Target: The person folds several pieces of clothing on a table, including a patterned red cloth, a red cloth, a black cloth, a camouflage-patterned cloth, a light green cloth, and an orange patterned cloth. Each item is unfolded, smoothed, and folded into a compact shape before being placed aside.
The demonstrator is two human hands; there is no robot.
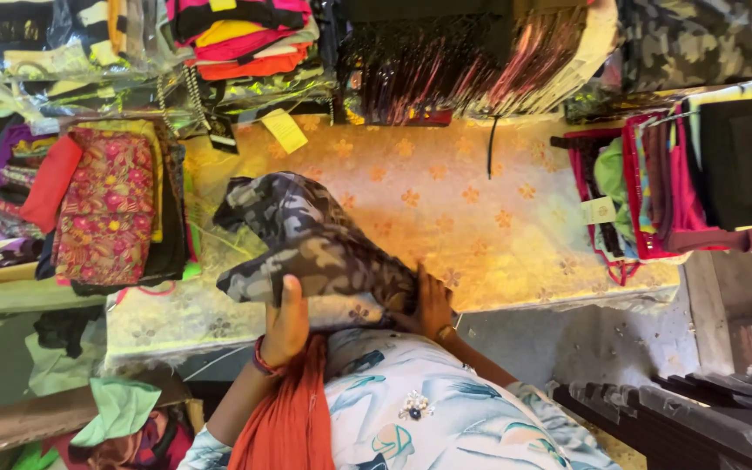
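Observation:
A grey camouflage garment (306, 244) lies bunched on a counter covered with a yellow-orange flowered cloth (480, 209). My left hand (285, 326), with red bangles at the wrist, grips the garment's near edge, thumb on top. My right hand (433, 305) presses on and holds the garment's right end, its fingers partly tucked under the fabric. An orange scarf (285, 418) hangs down my front over a white and blue printed top.
Folded clothes are stacked all around: a pink flowered embroidered piece (106, 204) at the left, bright folded stacks (245, 35) at the top, dark packets (472, 61) behind the counter, a red and green pile (646, 187) at the right. A dark ribbed rack (689, 409) stands at the lower right.

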